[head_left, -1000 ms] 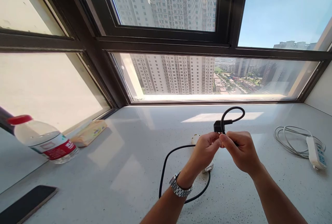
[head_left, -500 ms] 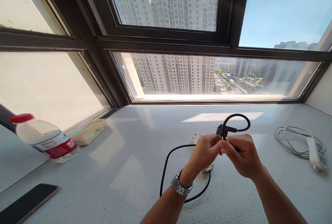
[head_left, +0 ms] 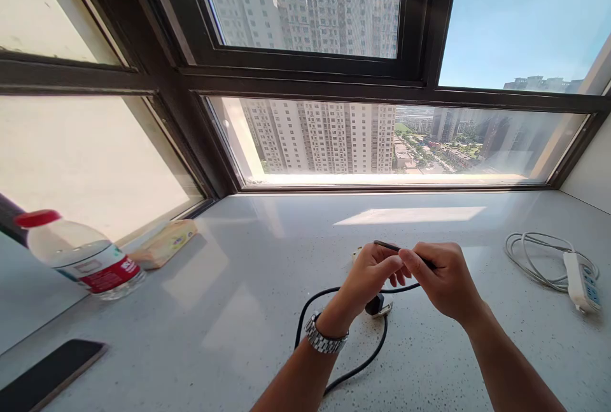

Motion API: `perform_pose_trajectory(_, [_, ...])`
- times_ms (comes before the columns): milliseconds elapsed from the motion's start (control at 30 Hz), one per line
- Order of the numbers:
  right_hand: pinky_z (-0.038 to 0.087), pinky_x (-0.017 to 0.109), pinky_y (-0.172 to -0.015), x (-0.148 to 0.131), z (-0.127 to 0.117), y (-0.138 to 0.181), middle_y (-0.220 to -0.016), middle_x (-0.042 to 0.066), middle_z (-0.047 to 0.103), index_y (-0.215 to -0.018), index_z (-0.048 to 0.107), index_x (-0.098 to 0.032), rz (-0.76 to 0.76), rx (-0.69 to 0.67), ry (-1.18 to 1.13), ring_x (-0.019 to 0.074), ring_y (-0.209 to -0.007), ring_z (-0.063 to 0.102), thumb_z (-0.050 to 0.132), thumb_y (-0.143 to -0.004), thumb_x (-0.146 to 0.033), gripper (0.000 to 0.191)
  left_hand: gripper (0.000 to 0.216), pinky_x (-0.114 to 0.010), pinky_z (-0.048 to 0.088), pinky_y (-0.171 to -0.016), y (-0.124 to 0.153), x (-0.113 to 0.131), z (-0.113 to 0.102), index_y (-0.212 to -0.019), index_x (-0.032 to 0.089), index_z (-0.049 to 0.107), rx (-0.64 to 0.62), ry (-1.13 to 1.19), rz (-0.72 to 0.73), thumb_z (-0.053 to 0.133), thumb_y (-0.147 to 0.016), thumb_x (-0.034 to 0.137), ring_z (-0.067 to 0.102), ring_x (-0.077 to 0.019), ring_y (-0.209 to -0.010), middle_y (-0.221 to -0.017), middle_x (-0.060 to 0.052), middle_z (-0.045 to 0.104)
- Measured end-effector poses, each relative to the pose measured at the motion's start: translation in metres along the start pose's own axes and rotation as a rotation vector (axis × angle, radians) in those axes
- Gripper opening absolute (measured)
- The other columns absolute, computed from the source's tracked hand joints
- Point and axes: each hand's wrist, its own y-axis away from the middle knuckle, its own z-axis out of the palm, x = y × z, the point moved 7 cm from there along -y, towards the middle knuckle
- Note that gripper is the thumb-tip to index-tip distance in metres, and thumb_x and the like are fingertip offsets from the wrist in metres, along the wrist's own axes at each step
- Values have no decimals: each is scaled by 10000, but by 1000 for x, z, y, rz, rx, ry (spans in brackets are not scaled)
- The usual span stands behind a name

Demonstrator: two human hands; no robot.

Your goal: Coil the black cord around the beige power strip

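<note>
Fingers [head_left: 387, 265] pinch black cable [head_left: 305, 310].

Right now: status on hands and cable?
Left hand and right hand both pinching black power cable above the sill. Plug hanging below. White power strip lies apart, right.

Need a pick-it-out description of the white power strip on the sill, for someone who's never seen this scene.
Start at the pale speckled window counter and go to its far right end, near the side wall. There the white power strip lies flat beside its own loosely coiled white cord. It is the only white cable set; the black cable sits mid-counter, held by the left hand and right hand.
</note>
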Motion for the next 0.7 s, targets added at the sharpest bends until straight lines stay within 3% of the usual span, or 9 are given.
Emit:
perform_pose_trajectory(33, [220,216,-431,3,-1,0,-464,-49,346,-518,410,-170,23,6,4,59,-437,289,497,-922,-353,452,151,-224,430,-532,1,4,1,-722,130,693,-43,68,1,607,-719,255,568,-151,-599,-647,-58,627])
perform_pose_trajectory(100, [208,227,-438,6,-1,-1,-473,-54,297,-518,384,-176,53,12,4,64,-451,255,481,-927,-378,466,305,-267,492,-665,4,13,2,-992,157,704,-118,270,1,658,-701,235,616,-210,-819,-915,-99,678])
perform_pose_trajectory(200, [199,235,-454,10,4,-1,-495,-58,274,-534,344,-183,89,-66,20,70,-476,238,486,-919,-399,464,449,-333,504,-832,5,23,-4,-1159,146,627,-78,684,0,670,-763,352,591,-257,-1013,-1140,-128,623])
perform_pose_trajectory(267, [194,235,-454,13,11,0,-498,-63,284,-552,348,-184,146,-183,42,70,-478,235,509,-903,-401,443,352,-314,520,-802,4,24,-17,-1060,99,629,60,920,-13,578,-863,387,625,-209,-880,-944,-106,646])
perform_pose_trajectory(333, [199,229,-450,19,20,3,-500,-67,316,-587,413,-181,228,-337,47,70,-476,247,525,-891,-394,388,286,-239,514,-641,6,24,-35,-926,91,600,220,1071,-4,443,-959,327,577,-121,-601,-649,-14,548])
perform_pose_trajectory(400, [219,222,-456,25,25,6,-522,-63,367,-658,520,-175,289,-482,30,73,-488,282,533,-882,-384,307,319,-174,402,-447,10,26,-57,-834,110,545,360,1113,27,333,-1009,270,412,-68,-400,-507,61,375])
perform_pose_trajectory(467, [238,220,-471,33,24,7,-562,-53,406,-733,590,-168,323,-571,3,79,-516,316,542,-873,-392,269,355,-171,264,-349,16,30,-82,-776,131,493,482,1074,45,276,-1028,253,302,-56,-333,-475,83,295])
perform_pose_trajectory(600, [245,221,-476,59,11,2,-581,-54,364,-706,576,-152,379,-556,-108,77,-527,306,569,-842,-473,349,418,-192,203,-333,34,40,-128,-708,165,415,701,993,118,199,-1042,290,244,-63,-311,-449,86,267])
perform_pose_trajectory(700, [252,209,-444,81,5,1,-561,-71,334,-716,560,-154,451,-540,-211,66,-487,295,598,-809,-515,374,440,-193,191,-332,47,47,-149,-683,175,387,820,959,189,172,-1037,323,215,-65,-304,-426,84,247])
